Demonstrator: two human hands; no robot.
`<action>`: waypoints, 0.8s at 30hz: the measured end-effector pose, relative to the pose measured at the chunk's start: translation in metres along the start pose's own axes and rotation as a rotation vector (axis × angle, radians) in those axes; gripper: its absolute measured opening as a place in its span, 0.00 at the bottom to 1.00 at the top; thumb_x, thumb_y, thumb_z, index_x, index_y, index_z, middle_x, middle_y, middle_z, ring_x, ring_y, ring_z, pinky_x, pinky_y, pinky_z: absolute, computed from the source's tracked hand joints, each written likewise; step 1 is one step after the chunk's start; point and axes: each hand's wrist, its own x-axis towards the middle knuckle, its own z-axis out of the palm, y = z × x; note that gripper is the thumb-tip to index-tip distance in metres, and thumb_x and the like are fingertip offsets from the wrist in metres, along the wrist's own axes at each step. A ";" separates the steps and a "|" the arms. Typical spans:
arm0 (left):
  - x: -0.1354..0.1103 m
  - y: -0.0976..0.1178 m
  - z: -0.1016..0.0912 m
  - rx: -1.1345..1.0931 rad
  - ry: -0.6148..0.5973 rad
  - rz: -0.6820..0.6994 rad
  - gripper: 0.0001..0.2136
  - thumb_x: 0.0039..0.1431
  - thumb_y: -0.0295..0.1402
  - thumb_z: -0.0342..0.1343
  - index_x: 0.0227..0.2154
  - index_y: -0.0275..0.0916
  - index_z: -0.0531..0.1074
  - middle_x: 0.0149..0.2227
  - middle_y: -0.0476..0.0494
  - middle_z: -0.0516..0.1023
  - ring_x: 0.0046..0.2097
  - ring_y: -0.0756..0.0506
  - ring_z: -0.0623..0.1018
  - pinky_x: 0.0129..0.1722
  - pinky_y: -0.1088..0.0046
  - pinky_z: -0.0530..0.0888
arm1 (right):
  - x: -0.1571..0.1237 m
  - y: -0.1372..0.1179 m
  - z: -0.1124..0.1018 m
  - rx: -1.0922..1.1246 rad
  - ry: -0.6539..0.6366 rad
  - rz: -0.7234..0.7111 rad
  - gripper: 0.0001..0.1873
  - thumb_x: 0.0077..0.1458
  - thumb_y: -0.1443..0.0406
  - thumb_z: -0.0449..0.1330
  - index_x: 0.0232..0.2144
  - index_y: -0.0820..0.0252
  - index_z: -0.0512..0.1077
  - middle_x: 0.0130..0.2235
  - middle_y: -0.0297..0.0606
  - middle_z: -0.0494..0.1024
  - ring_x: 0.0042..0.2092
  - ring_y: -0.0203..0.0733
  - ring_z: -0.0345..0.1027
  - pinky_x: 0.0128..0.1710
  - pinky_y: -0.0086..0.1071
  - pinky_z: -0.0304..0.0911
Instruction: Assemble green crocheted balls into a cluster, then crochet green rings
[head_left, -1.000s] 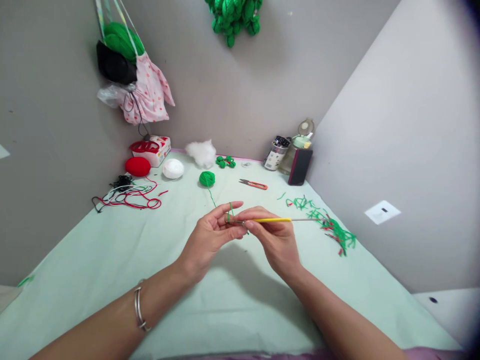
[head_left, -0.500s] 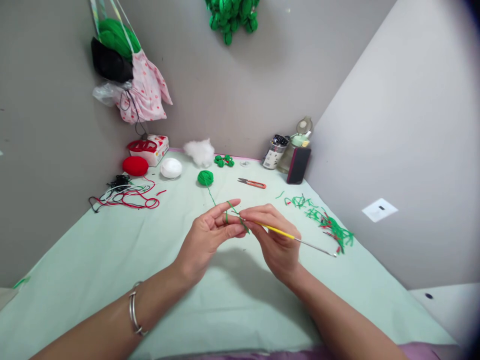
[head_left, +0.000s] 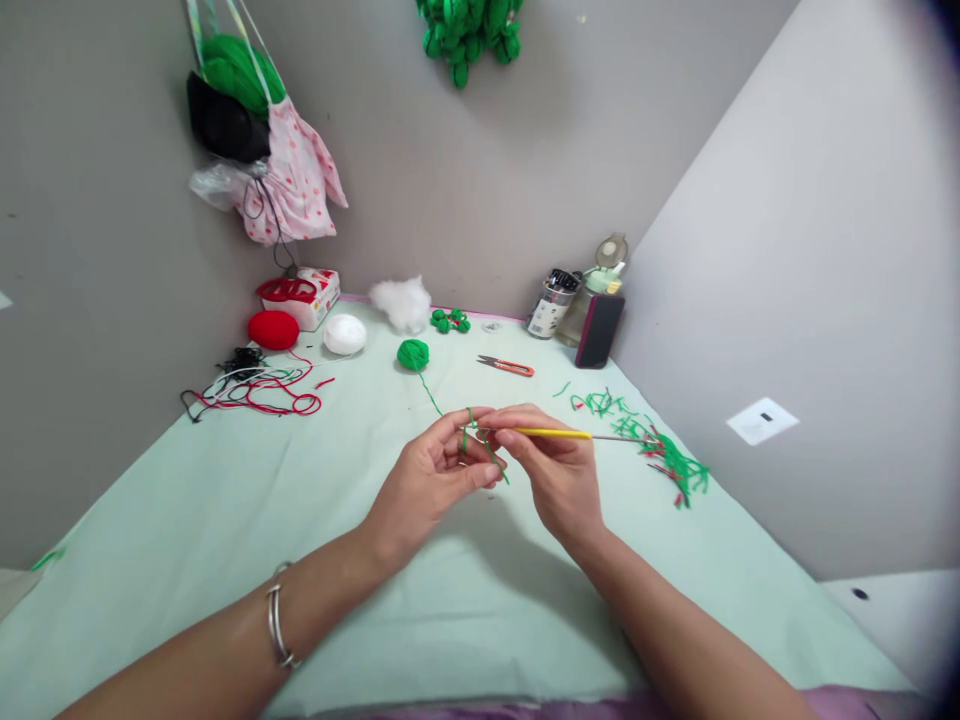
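My left hand [head_left: 431, 480] pinches a green yarn strand [head_left: 475, 440] that is looped round its forefinger. The strand runs back over the table to a small green yarn ball [head_left: 413, 354]. My right hand [head_left: 551, 470] grips a yellow-handled crochet hook [head_left: 551, 434], held nearly level with its metal tip at the loop between my fingers. Both hands meet above the middle of the pale green table cover [head_left: 225, 520].
Red snips [head_left: 508, 366] lie beyond my hands. Green and red yarn scraps [head_left: 660, 455] pile at the right. A red yarn ball [head_left: 274, 329], a white ball [head_left: 345, 335], white stuffing [head_left: 401, 300], tangled threads [head_left: 251, 390], a box, jars and a dark phone [head_left: 600, 330] line the back.
The hook swung from a downward slant back up to nearly level, its tip working in the loop. My left fingers curled closer around the yarn.
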 end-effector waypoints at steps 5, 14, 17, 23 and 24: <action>0.001 0.006 -0.002 0.014 -0.014 0.000 0.23 0.52 0.29 0.66 0.52 0.40 0.72 0.32 0.51 0.76 0.37 0.49 0.75 0.45 0.70 0.70 | 0.001 0.002 -0.004 0.012 0.017 0.041 0.05 0.56 0.66 0.66 0.34 0.52 0.82 0.36 0.36 0.81 0.35 0.38 0.74 0.34 0.32 0.70; 0.005 0.001 -0.006 0.074 -0.083 0.012 0.19 0.52 0.27 0.64 0.49 0.40 0.72 0.31 0.50 0.76 0.35 0.49 0.75 0.43 0.69 0.71 | -0.002 0.000 -0.002 -0.049 -0.040 0.007 0.06 0.57 0.67 0.66 0.36 0.50 0.82 0.38 0.37 0.81 0.40 0.42 0.75 0.39 0.36 0.72; 0.004 0.004 -0.007 0.107 -0.051 0.001 0.20 0.52 0.29 0.65 0.50 0.40 0.73 0.33 0.49 0.75 0.37 0.48 0.74 0.44 0.68 0.70 | -0.002 0.001 -0.002 -0.052 -0.026 0.000 0.06 0.57 0.66 0.66 0.36 0.50 0.82 0.38 0.37 0.81 0.40 0.42 0.75 0.39 0.37 0.72; 0.001 0.016 -0.006 0.075 -0.054 0.023 0.12 0.58 0.32 0.60 0.44 0.39 0.79 0.37 0.45 0.75 0.40 0.47 0.72 0.47 0.69 0.69 | -0.003 0.002 -0.004 -0.049 -0.013 0.000 0.07 0.58 0.67 0.65 0.36 0.50 0.82 0.39 0.37 0.81 0.43 0.44 0.75 0.43 0.38 0.73; 0.001 0.017 -0.005 0.065 -0.056 0.025 0.11 0.59 0.33 0.59 0.44 0.39 0.79 0.38 0.45 0.76 0.39 0.47 0.72 0.47 0.68 0.69 | -0.003 0.002 -0.003 -0.055 -0.014 -0.007 0.07 0.58 0.67 0.65 0.36 0.50 0.82 0.39 0.38 0.80 0.43 0.44 0.75 0.42 0.38 0.73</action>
